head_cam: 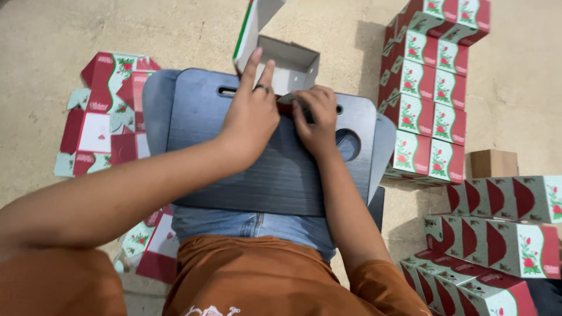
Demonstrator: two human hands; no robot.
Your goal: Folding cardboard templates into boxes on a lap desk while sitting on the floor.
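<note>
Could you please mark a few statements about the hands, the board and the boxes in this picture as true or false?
1. Both hands press on a part-folded box at the far edge of the dark board. True: the left hand and the right hand meet at the part-folded box on the dark board.
2. Flat unfolded cartons lie on the person's right. False: the flat cartons lie on the left.
3. Finished boxes stand stacked on the right. True: the stacked boxes are there.
4. The left hand wears a glove. False: it is bare, with a ring on one finger.
5. The board rests on a table. False: it lies across the person's lap.
</note>
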